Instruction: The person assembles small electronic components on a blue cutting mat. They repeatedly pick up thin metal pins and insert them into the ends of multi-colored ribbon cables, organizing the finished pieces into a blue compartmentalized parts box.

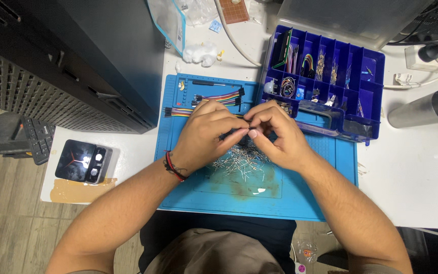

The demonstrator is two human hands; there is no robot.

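Pinching one small part together, left hand and right hand, fingertips meeting above loose components; forearms angled inward

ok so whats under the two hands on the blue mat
A loose pile of thin metal-legged parts lies on the blue mat beneath the left hand and right hand. The pile's upper part is covered by the hands.
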